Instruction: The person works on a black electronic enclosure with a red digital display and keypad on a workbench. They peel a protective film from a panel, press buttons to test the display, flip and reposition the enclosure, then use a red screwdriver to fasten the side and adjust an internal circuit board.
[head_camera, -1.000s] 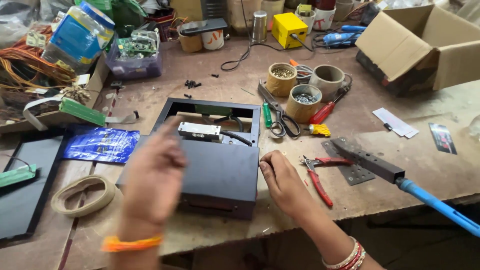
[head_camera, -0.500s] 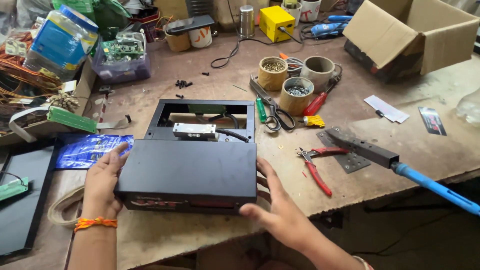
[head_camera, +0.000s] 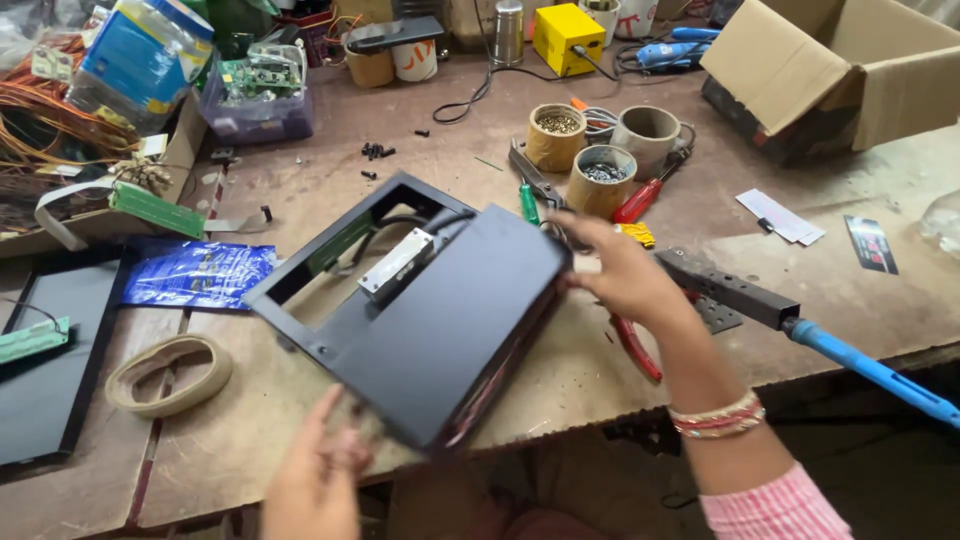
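Clearly mid-job: the flat black metal housing (head_camera: 440, 320) sits tilted on the wooden bench (head_camera: 600, 390), its window frame open with the silver bar inside (head_camera: 397, 262) exposed. Right hand (head_camera: 620, 272) closed on its right edge; left hand (head_camera: 318, 470) open beneath the near corner.

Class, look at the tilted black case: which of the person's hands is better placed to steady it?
Probably the right hand: it grips the black case at its far right edge. The left hand is open just below the near corner.
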